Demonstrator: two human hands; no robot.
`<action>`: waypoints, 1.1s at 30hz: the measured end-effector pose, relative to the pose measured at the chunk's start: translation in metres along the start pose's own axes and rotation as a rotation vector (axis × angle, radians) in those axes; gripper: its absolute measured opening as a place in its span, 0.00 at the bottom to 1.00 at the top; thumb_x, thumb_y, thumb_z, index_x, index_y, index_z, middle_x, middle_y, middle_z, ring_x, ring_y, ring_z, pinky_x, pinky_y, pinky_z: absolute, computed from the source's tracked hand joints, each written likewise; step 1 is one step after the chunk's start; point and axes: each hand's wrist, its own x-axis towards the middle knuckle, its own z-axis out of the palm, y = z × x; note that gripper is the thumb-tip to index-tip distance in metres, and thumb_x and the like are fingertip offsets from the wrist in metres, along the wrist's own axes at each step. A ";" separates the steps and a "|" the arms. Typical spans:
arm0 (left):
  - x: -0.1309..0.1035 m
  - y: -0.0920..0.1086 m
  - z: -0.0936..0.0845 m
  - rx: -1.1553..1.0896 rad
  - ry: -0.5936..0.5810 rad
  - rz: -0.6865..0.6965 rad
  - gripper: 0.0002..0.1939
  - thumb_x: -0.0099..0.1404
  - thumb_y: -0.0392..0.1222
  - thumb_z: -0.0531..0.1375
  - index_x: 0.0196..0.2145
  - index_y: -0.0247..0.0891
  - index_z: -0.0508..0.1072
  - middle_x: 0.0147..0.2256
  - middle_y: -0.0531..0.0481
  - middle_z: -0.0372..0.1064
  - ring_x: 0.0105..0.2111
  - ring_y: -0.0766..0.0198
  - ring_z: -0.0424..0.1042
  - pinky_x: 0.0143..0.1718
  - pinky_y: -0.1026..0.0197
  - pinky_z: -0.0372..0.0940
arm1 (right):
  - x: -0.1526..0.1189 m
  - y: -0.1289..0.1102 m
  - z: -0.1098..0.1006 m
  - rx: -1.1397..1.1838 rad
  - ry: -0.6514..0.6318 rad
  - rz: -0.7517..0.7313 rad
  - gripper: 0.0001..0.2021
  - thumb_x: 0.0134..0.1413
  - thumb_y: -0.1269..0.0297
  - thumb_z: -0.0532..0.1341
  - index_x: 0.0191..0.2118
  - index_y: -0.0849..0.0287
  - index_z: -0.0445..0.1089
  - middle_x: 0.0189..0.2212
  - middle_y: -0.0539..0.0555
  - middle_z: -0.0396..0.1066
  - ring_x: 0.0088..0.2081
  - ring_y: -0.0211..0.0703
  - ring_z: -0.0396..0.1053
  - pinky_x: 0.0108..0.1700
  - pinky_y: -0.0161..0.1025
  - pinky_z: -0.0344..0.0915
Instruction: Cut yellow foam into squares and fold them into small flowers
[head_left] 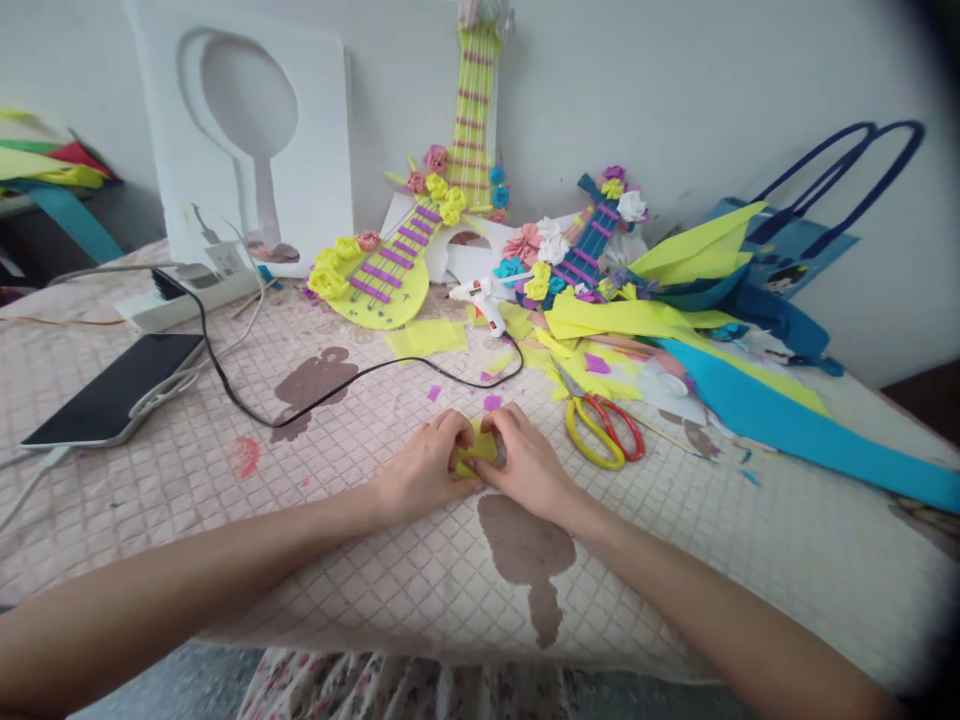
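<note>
Both of my hands meet over the middle of the table, gripping one small piece of yellow crepe paper (478,452). My left hand (429,455) pinches its left side between thumb and fingers. On the other side, my right hand (529,462) has its fingertips closed on the right part. Fingers hide some of the paper, so its full shape does not show. Scissors (596,430) with yellow and red handles lie just right of my right hand. Beyond the hands, a white glue gun (484,303) rests among paper scraps.
A yellow paper guitar (390,285) and a blue one (590,245) with paper flowers stand behind. A black cord (360,378) crosses the table from the power strip (187,295). A tablet (120,385) lies left; blue crepe paper (795,425) spreads right, near a blue bag (814,250).
</note>
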 end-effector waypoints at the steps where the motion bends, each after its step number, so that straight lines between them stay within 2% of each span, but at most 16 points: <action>1: 0.000 -0.001 0.000 -0.011 -0.001 0.006 0.16 0.49 0.36 0.63 0.32 0.38 0.59 0.29 0.55 0.60 0.26 0.68 0.61 0.25 0.64 0.58 | 0.000 0.001 0.000 0.002 0.001 -0.006 0.13 0.48 0.65 0.62 0.39 0.56 0.59 0.39 0.53 0.61 0.40 0.45 0.65 0.41 0.43 0.64; 5: 0.000 -0.002 -0.003 -0.077 0.008 0.031 0.11 0.54 0.35 0.61 0.34 0.38 0.61 0.30 0.54 0.62 0.26 0.69 0.63 0.26 0.65 0.59 | -0.001 0.004 0.001 0.013 0.014 -0.026 0.12 0.50 0.64 0.61 0.41 0.56 0.60 0.39 0.54 0.61 0.40 0.45 0.65 0.42 0.42 0.64; 8: 0.001 -0.003 -0.007 -0.028 0.042 0.050 0.06 0.57 0.36 0.58 0.33 0.37 0.63 0.32 0.51 0.63 0.28 0.68 0.64 0.27 0.65 0.60 | -0.002 0.005 0.002 0.028 0.021 -0.033 0.12 0.50 0.66 0.61 0.41 0.56 0.60 0.39 0.54 0.61 0.41 0.45 0.64 0.42 0.42 0.64; 12: 0.004 -0.008 -0.012 0.055 -0.023 0.040 0.05 0.57 0.37 0.59 0.32 0.36 0.66 0.33 0.49 0.64 0.28 0.67 0.64 0.27 0.65 0.60 | -0.002 0.007 0.000 0.082 0.035 -0.050 0.12 0.52 0.66 0.60 0.43 0.56 0.60 0.40 0.55 0.62 0.41 0.45 0.64 0.42 0.42 0.64; 16: 0.008 -0.011 -0.017 -0.006 -0.048 0.020 0.09 0.57 0.41 0.61 0.34 0.36 0.67 0.30 0.51 0.64 0.28 0.68 0.64 0.27 0.65 0.60 | 0.001 0.010 -0.008 0.164 0.058 -0.009 0.08 0.57 0.64 0.57 0.42 0.57 0.62 0.37 0.54 0.64 0.32 0.40 0.64 0.36 0.39 0.63; 20: 0.012 -0.012 -0.026 -0.047 0.040 -0.034 0.10 0.63 0.46 0.54 0.33 0.35 0.66 0.27 0.52 0.64 0.25 0.69 0.61 0.26 0.65 0.58 | 0.005 0.012 -0.012 0.247 0.086 0.089 0.07 0.60 0.61 0.53 0.39 0.58 0.63 0.31 0.52 0.65 0.27 0.37 0.62 0.29 0.36 0.60; 23: 0.014 -0.014 -0.030 0.050 0.041 -0.007 0.14 0.56 0.49 0.61 0.34 0.36 0.67 0.31 0.51 0.63 0.27 0.67 0.62 0.28 0.63 0.60 | 0.007 0.013 -0.012 0.256 0.088 0.101 0.07 0.60 0.61 0.53 0.38 0.58 0.63 0.29 0.51 0.64 0.26 0.37 0.62 0.28 0.35 0.59; 25: 0.014 -0.017 -0.030 0.126 -0.011 0.021 0.20 0.48 0.49 0.67 0.34 0.36 0.68 0.34 0.49 0.63 0.30 0.65 0.63 0.31 0.61 0.62 | 0.008 0.012 -0.011 0.265 0.075 0.097 0.07 0.59 0.60 0.53 0.39 0.58 0.63 0.29 0.51 0.64 0.25 0.36 0.61 0.27 0.35 0.59; 27: 0.014 -0.018 -0.030 0.163 -0.053 0.022 0.22 0.45 0.47 0.69 0.34 0.36 0.68 0.35 0.49 0.63 0.33 0.63 0.64 0.33 0.60 0.62 | 0.007 0.012 -0.011 0.267 0.058 0.090 0.08 0.58 0.60 0.55 0.39 0.58 0.63 0.30 0.51 0.64 0.24 0.35 0.60 0.27 0.35 0.59; 30: 0.014 -0.018 -0.030 0.150 -0.058 0.007 0.22 0.45 0.49 0.68 0.35 0.36 0.68 0.34 0.49 0.63 0.31 0.63 0.64 0.32 0.61 0.62 | 0.006 0.012 -0.011 0.247 0.039 0.071 0.09 0.56 0.61 0.57 0.40 0.59 0.63 0.33 0.52 0.64 0.23 0.33 0.59 0.28 0.36 0.60; 33: 0.013 -0.019 -0.029 0.095 -0.021 -0.013 0.18 0.52 0.50 0.65 0.35 0.36 0.68 0.31 0.51 0.64 0.27 0.66 0.63 0.28 0.62 0.61 | 0.006 0.013 -0.011 0.240 0.033 0.064 0.09 0.56 0.61 0.57 0.41 0.59 0.63 0.34 0.52 0.64 0.23 0.33 0.60 0.29 0.36 0.61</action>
